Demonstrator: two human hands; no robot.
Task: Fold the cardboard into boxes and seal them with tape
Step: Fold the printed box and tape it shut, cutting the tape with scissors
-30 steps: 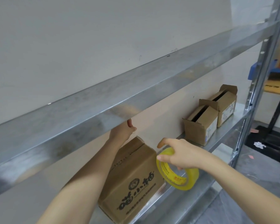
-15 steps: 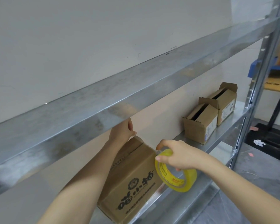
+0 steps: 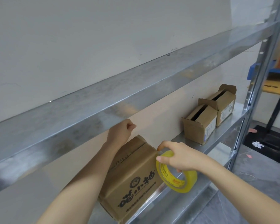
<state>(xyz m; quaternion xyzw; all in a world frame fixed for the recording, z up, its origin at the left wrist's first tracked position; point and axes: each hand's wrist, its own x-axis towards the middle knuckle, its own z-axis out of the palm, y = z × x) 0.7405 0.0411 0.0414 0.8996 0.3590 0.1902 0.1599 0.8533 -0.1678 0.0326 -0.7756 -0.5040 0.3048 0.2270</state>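
The sealing of one box looks under way rather than finished. A brown corrugated cardboard box (image 3: 132, 175), printed with black characters and a round logo, stands folded into shape on the lower galvanised steel shelf (image 3: 223, 136). Its top flaps are closed and meet in a dark seam along the top. The right hand (image 3: 181, 157) grips a roll of yellow-tinted clear packing tape (image 3: 176, 177), thumb on the outer face and fingers hooked through the core. It holds the roll just beside the box's upper right corner, and a short pale stretch of tape seems to run from the roll to that corner. Whether tape covers the top seam I cannot tell, since the film is clear. The left hand (image 3: 121, 133) rests at the far end of the box top, under the upper shelf beam (image 3: 136, 89), with its fingers curled in. Whether they pinch a tape end or merely press the flaps is hidden.

Farther right on the same shelf, well apart from the hands, a nearer small brown cardboard box (image 3: 199, 126) and a farther small brown cardboard box (image 3: 225, 105) touch each other. Both are folded but their top flaps gape, so by my judgement they are left to close and tape. The big box looks crisp, with square edges and no dents
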